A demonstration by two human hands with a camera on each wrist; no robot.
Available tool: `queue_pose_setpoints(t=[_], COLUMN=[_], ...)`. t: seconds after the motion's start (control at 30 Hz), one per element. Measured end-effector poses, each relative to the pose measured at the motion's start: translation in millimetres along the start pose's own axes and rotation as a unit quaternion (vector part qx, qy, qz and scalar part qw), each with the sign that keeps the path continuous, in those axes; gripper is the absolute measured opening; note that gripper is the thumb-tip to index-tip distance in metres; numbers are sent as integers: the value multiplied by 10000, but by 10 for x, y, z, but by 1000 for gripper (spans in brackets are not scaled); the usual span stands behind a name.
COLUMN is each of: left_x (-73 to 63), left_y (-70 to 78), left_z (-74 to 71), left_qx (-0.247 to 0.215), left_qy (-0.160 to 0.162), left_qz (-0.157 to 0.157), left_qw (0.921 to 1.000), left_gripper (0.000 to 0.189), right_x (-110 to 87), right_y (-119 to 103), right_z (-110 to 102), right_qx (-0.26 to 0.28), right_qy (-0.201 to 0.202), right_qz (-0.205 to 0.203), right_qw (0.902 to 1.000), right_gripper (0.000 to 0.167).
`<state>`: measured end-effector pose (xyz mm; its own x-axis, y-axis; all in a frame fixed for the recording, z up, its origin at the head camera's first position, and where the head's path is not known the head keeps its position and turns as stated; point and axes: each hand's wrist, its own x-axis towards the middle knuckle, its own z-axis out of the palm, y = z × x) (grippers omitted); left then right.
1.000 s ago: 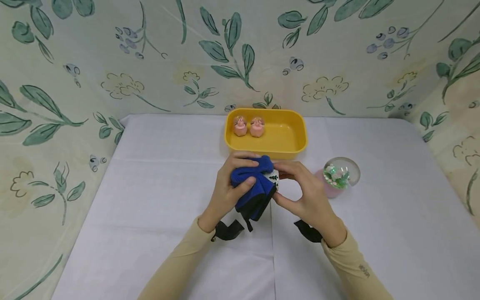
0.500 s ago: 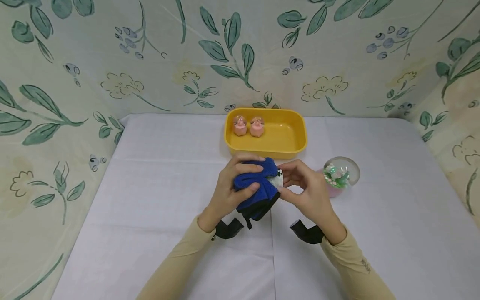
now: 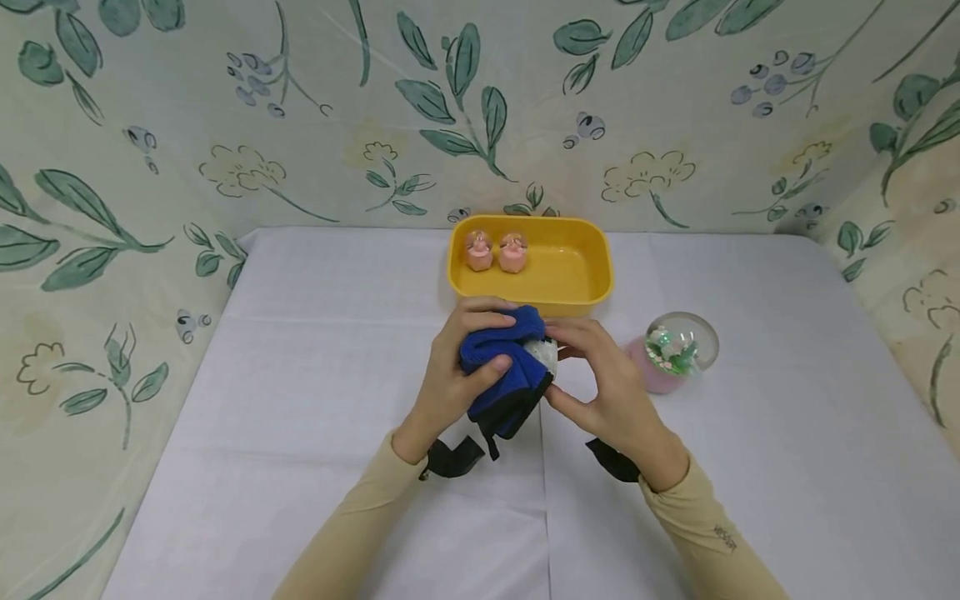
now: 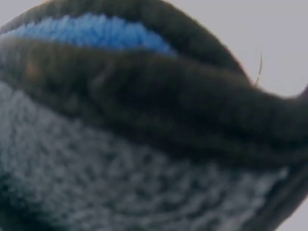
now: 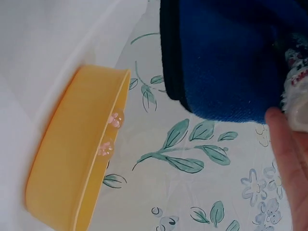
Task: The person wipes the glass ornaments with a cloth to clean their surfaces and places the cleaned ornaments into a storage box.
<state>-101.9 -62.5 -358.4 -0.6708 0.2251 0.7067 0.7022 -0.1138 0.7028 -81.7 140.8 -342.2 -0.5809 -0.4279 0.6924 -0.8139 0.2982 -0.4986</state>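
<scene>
Both hands meet above the bench, working on one bundle held between them. The left hand grasps a folded blue cloth, its thumb lying across the front and its fingers over the top. Black edging runs along the cloth's lower part, and a short black loop hangs beneath it. On the side towards the right hand, a white object shows partly out of the folds. The right hand pinches that object between its thumb below and its fingers above; the right wrist view shows reddish and dark specks on it, but its full shape is hidden by the cloth. From the left wrist, only blurred dark trim and fuzzy fabric fill the view.

Just beyond the hands sits a yellow tray, with two small pink globes standing side by side at its left end. Near the right hand, on its outer side, a larger clear globe with green and white decoration inside rests on a pink base. Beige sleeves cover both forearms, and a black strap juts out inward below each hand. Behind everything hangs a leaf-patterned fabric.
</scene>
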Motion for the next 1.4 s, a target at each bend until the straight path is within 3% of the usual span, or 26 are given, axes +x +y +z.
queue_pose_setpoints(t=[0.2,0.3,0.4,0.53,0.6,0.7,0.8,0.97,1.1,1.4], left_x=[13,18,21,21,22,21,20,26,33,34], left_y=[29,23,18,15,17,25,27,13,-10,-39], left_z=[8,16,22,19,19,27,47,77,81,71], left_qx=[82,159,260,424,516,709,881,1013,966,727], left_qy=[-448,-537,-620,-722,-725,-637,-437,8,298,484], left_qz=[235,498,729,931,996,1088,1137,1076,999,759], left_qw=[9987,9972,9951,9921,9910,9895,9886,9890,9898,9933], left_gripper=[34,31,29,26,25,25,26,30,35,43], right_x=[-24,-31,-44,-69,-76,-71,-65,-75,-97,-129], right_y=[54,62,40,-13,-44,-90,-124,-174,-190,-206], right_z=[-32,-43,-42,-25,-10,23,66,130,162,208], right_qx=[-178,218,850,1941,2515,3160,3644,4134,4440,4725], right_qy=[320,368,381,468,535,701,918,1167,1246,1454], right_qz=[-480,-217,437,1522,2048,2701,3091,3376,3422,3148], right_qw=[9982,9989,9947,9680,9444,9068,8736,8376,8187,8102], right_gripper=[51,55,57,40,31,32,30,25,26,34])
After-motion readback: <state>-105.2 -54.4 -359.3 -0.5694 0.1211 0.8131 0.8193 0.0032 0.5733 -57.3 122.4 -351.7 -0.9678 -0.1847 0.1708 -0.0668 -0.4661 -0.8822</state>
